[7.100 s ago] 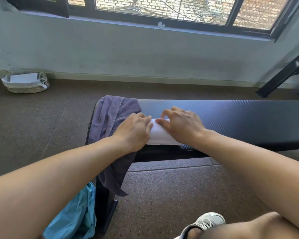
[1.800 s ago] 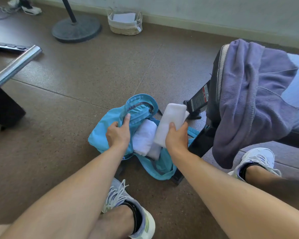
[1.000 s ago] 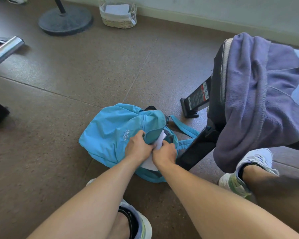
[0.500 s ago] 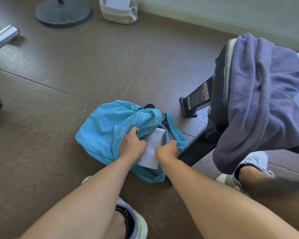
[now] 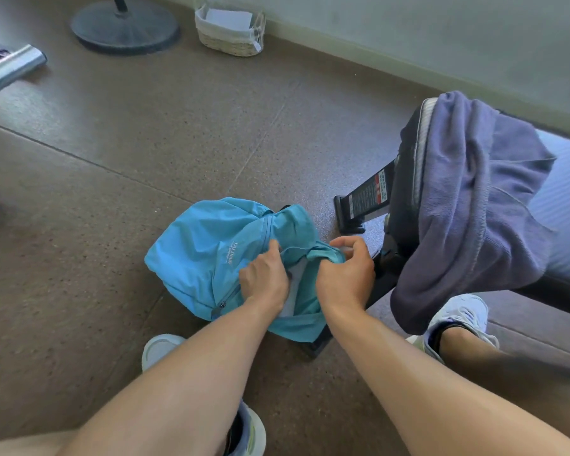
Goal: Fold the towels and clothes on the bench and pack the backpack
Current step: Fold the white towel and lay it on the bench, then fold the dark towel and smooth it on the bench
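- Head view: the blue backpack [image 5: 211,255] lies on the brown floor [image 5: 96,199] at the centre of the frame, just beside the foot of the bench [image 5: 405,205], which stands at about 3 o'clock from it.
- The left hand [image 5: 265,278] is at the backpack's mouth, its fingers curled round the front edge of the opening and gripping the fabric.
- The right hand [image 5: 346,274], at 3 o'clock from the left hand, has its fingers and thumb curled over the far rim of the opening, holding it up.
- Between the two hands a strip of white towel [image 5: 295,281] shows inside the backpack; most of it is hidden by fabric and hands.
- A purple towel [image 5: 474,205] hangs unfolded over the end of the bench, at 3 o'clock from the backpack, well apart from both hands.
- A wicker basket [image 5: 229,31] sits by the wall at 12 o'clock, with a round stand base [image 5: 125,28] just beside it at 9 o'clock.
- A white sneaker [image 5: 458,317] rests on the floor at 4 o'clock, below the hanging towel.
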